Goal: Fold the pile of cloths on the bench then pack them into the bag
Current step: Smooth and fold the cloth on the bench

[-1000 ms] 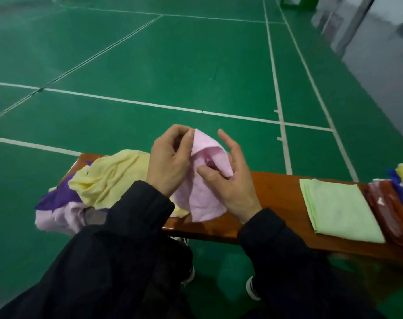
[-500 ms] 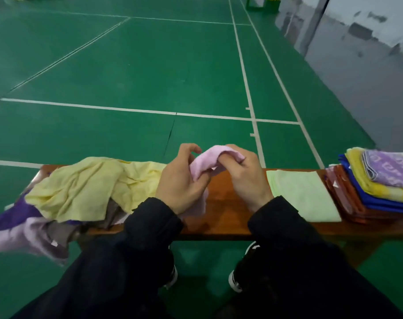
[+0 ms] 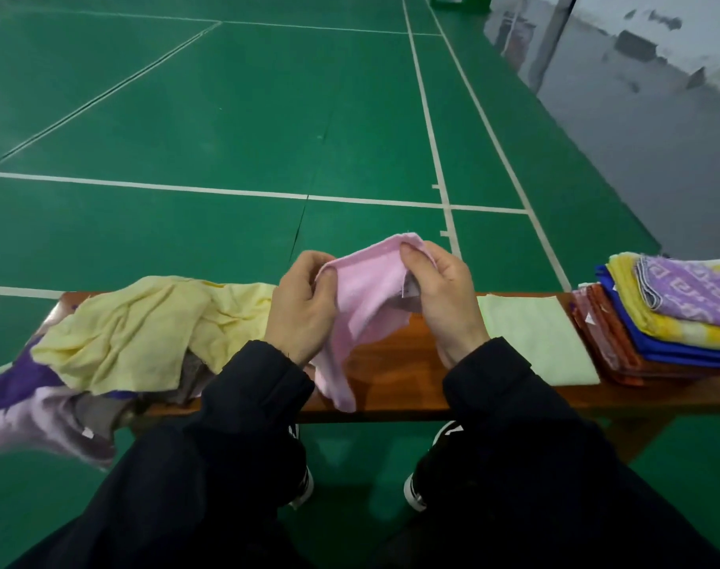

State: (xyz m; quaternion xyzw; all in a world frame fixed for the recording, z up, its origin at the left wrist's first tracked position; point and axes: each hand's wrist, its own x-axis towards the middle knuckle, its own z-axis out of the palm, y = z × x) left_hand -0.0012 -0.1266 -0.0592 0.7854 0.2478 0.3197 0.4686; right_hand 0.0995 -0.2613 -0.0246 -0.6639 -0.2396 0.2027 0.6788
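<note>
Lifted and spread since a moment ago, the pink cloth (image 3: 362, 305) hangs above the tabletop (image 3: 395, 363), its top edge pinched by left hand (image 3: 304, 305) and right hand (image 3: 440, 297) fingers, one folded green cloth (image 3: 535, 338) done, crumpled pile (image 3: 144, 326) left.

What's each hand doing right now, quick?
Left hand: pinching the pink cloth's left top edge.
Right hand: pinching its right top corner.

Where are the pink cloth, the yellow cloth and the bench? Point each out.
pink cloth (image 3: 366, 297), head view, on its flat middle between the hands.
yellow cloth (image 3: 144, 326), head view, on its crumpled middle.
bench (image 3: 395, 371), head view, on bare wood below the hands.
</note>
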